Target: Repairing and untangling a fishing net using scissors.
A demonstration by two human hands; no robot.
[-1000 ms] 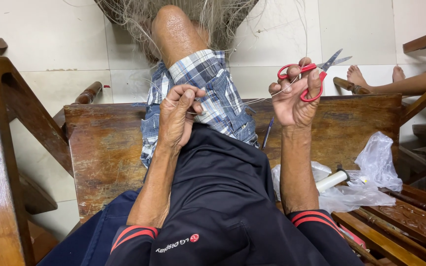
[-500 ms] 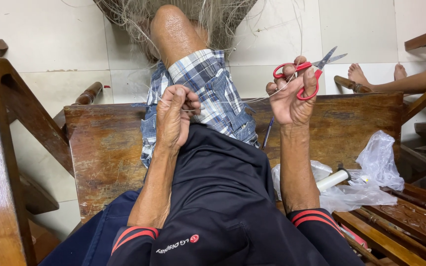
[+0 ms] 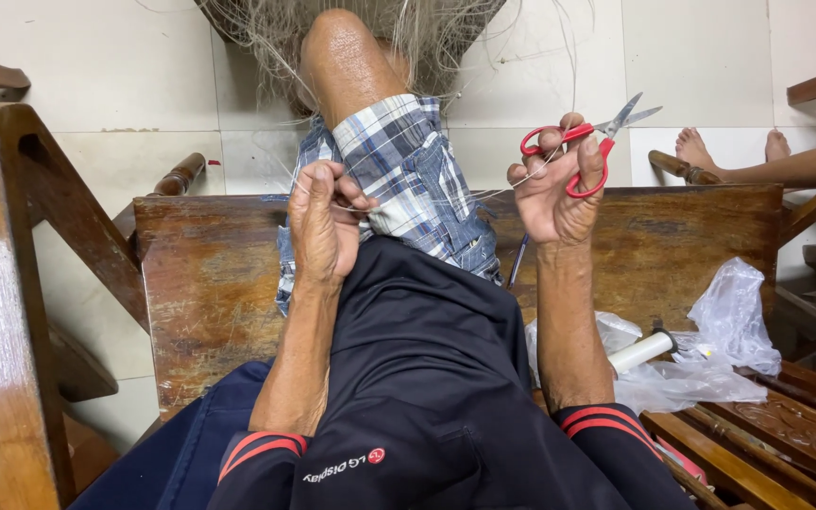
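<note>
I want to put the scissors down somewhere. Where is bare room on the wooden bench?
The bench is bare left of the plaid shorts, up to the armrest. It is also bare behind the right hand, which holds the scissors. Crowded: plastic bags and white roll at right.

I see red-handled scissors (image 3: 586,142), blue-and-white plaid shorts (image 3: 408,179), a dark navy shirt (image 3: 427,378) with red-striped cuffs, a brown bench (image 3: 210,274), and a clear plastic bag (image 3: 710,349).

Left hand (image 3: 325,222) pinches thin thread (image 3: 446,196) over plaid shorts (image 3: 408,175); right hand (image 3: 554,194) at 1 o'clock grips red scissors (image 3: 583,142), blades open.
</note>
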